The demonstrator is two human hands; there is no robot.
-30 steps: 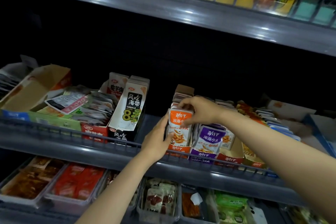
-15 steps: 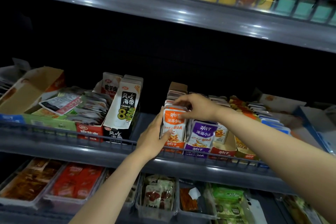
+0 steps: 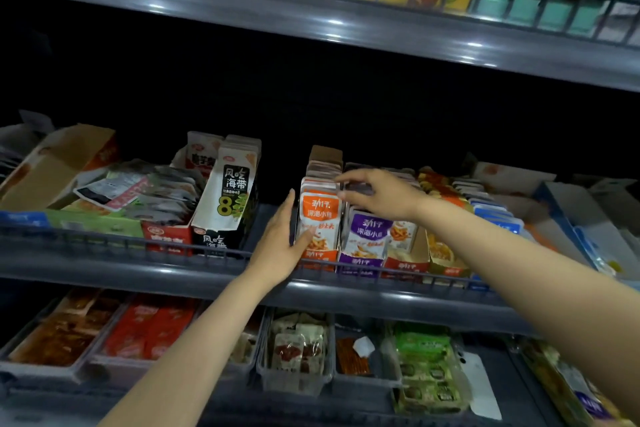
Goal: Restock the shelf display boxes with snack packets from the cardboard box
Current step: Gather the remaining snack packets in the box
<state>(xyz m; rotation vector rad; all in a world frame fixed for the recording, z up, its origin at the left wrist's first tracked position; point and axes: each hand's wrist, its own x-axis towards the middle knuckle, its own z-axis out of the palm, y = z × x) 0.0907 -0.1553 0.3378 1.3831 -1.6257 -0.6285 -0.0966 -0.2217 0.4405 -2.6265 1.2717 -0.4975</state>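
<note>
A row of orange snack packets (image 3: 319, 218) stands upright in an orange display box (image 3: 317, 256) on the middle shelf. My left hand (image 3: 281, 245) lies flat against the left side of that row, fingers straight, thumb on the front packet. My right hand (image 3: 375, 196) hovers over the packet tops with loosely spread fingers, holding nothing. Just to the right stands a purple packet row (image 3: 367, 236) in its own box. The cardboard supply box is out of sight.
A wire rail (image 3: 104, 242) runs along the shelf front. Left of my hands stand a black-and-white seaweed box (image 3: 228, 198) and a heap of loose packets (image 3: 156, 194). More display boxes (image 3: 446, 253) fill the right. Trays of snacks (image 3: 298, 354) sit on the shelf below.
My right hand has let go of the front orange packet's top and lifted slightly, fingers spreading. My left hand stays pressed against the row's side. The camera has moved closer.
</note>
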